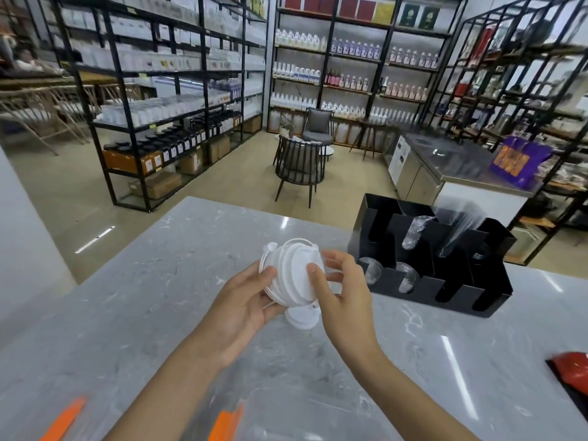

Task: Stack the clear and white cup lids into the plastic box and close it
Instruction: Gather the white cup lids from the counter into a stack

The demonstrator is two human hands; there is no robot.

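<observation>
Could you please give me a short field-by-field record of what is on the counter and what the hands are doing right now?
surface: grey marble counter
left hand: cradles the stack of white lids from below
right hand: thumb and fingers on the stack's upper right side
more white lids: on the counter just under the held stack
black organizer: right of the hands, clear lids in its front slots
plastic box: near edge, clear, with orange clips; open or closed not discernible
red item: far right edge
</observation>
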